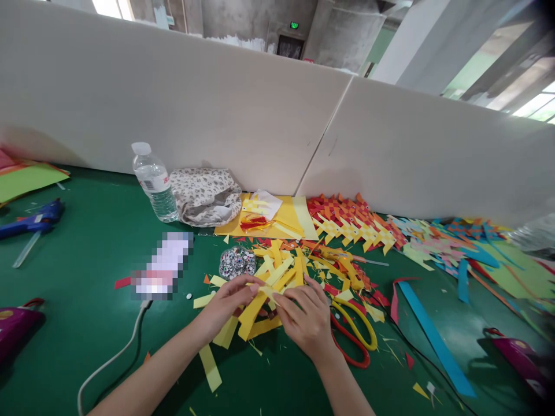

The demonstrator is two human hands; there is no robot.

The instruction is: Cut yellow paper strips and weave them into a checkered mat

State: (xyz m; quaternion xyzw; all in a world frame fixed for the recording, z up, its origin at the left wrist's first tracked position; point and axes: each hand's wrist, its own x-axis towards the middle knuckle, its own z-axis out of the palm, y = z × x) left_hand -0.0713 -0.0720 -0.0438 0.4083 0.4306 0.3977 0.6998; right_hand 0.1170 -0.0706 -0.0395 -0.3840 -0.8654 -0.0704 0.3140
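Observation:
Above a heap of cut paper, both my hands hold folded yellow paper strips [252,315] between them. My left hand [234,300] pinches the strips from the left, thumb against fingers. From the right, my right hand [306,315] grips them with bent fingers, and its fingertips nearly meet the left ones. More loose yellow strips [299,266] lie just beyond the hands. Scissors [372,338] with red and yellow handles rest right of my right hand, their blades hidden. A clear container of googly eyes [237,263] stands beyond my left hand.
A water bottle [156,185] and a patterned cloth bag [203,199] stand by the white partition [217,104]. Woven paper fish [351,228] lie at the back right. A phone [163,263] with a cable, a blue glue gun [41,219] and a blue strip [436,338] occupy the green table.

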